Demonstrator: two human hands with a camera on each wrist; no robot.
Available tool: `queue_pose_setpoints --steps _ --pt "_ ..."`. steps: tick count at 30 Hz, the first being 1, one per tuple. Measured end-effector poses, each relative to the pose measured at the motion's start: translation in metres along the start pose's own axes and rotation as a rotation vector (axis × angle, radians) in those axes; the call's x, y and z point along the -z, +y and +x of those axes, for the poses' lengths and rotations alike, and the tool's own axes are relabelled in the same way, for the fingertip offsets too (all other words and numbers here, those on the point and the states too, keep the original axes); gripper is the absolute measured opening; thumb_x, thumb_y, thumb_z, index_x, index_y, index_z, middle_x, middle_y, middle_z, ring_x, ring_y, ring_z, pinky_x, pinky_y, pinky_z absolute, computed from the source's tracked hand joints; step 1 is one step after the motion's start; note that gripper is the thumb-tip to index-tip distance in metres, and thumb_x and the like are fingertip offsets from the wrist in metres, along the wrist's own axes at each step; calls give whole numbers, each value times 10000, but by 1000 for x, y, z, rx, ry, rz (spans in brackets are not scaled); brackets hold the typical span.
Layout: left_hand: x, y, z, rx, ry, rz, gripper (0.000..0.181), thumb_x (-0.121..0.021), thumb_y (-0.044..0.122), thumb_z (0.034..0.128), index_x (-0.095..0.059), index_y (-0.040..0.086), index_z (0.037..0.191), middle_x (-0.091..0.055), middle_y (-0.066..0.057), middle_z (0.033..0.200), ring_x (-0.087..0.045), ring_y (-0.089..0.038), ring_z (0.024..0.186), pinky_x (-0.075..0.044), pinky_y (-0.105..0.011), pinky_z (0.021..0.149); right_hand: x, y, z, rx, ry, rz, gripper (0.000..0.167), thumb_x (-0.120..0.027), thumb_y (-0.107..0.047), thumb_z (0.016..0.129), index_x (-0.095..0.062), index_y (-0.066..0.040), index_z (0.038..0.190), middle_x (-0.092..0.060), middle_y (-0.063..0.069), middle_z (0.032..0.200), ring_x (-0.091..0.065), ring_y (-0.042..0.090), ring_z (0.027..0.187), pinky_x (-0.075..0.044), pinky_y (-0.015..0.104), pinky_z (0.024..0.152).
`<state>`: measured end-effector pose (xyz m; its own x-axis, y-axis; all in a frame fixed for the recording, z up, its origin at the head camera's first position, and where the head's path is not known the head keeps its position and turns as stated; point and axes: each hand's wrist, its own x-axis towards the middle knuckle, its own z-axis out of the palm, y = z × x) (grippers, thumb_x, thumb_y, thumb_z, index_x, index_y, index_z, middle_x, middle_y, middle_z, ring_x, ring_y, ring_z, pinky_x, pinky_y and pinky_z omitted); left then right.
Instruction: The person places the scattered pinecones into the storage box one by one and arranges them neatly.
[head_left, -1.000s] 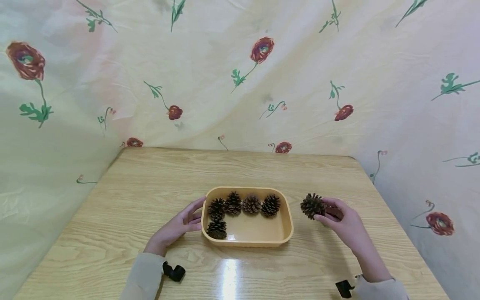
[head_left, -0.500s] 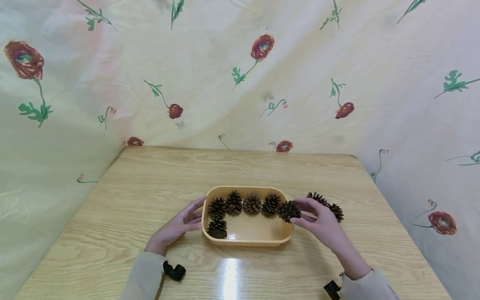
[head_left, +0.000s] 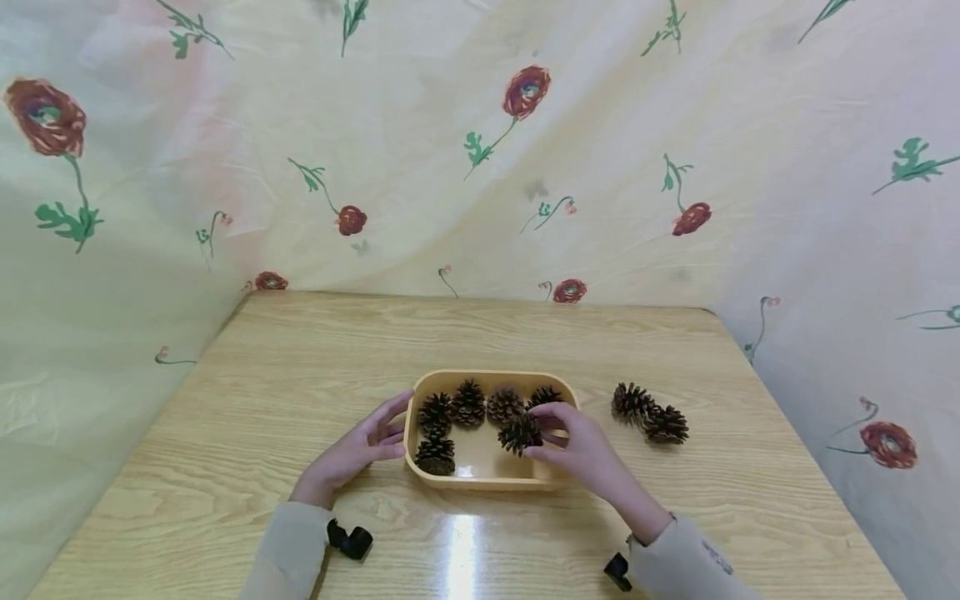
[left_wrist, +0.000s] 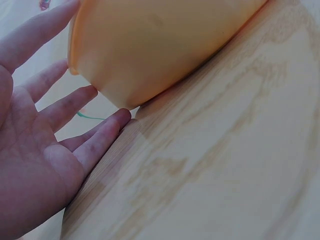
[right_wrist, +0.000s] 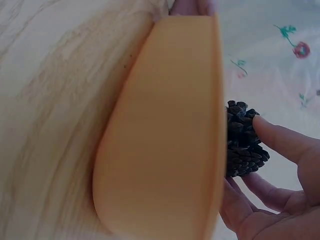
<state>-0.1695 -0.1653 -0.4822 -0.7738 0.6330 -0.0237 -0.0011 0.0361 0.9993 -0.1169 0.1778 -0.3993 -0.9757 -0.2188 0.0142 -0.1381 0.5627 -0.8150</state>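
Observation:
A yellow-orange rectangular tray (head_left: 495, 484) with rounded corners sits mid-table. Over its inside, my right hand (head_left: 583, 448) pinches a dark brown pine cone (head_left: 519, 433) between thumb and fingers. In the right wrist view, the held pine cone (right_wrist: 245, 142) shows just past the tray's edge, which covers part of it. Several pine cones (head_left: 468, 405) stand inside along the tray's left and back sides; my right hand partly hides the rearmost right one. At the left end, my left hand (head_left: 356, 454) rests with extended, spread fingers against the tray wall (left_wrist: 150, 45).
Two loose pine cones (head_left: 632, 403) lie touching on the table, right of the tray. The wooden table (head_left: 337, 350) meets a floral cloth (head_left: 420, 167) at the back and sides. Each wrist bears a small black camera (head_left: 356, 543).
My right hand has carried the pine cone leftward from the table's right side to above the tray, uncovering the two loose cones. My left hand has stayed at the tray's left end.

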Motion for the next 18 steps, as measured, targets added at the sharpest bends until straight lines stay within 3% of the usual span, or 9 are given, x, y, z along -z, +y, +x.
queue_pose_setpoints --steps 7,18 --pt "0 -1 1 -16 1 -1 822 -618 92 931 -106 152 1570 -78 -192 1625 -233 -487 1429 -276 -549 1159 -19 3 9 -15 -25 -30 462 -804 -75 763 -608 6 1174 -640 191 1175 -645 384 1076 -577 380 893" --pt "0 0 1 -34 -8 -15 815 -607 68 934 -104 143 1570 -79 -197 1624 -231 -494 1427 -267 -567 1155 -39 -3 16 -69 -84 -85 488 -829 -165 748 -622 -49 1174 -655 160 1191 -664 332 1038 -583 403 867"
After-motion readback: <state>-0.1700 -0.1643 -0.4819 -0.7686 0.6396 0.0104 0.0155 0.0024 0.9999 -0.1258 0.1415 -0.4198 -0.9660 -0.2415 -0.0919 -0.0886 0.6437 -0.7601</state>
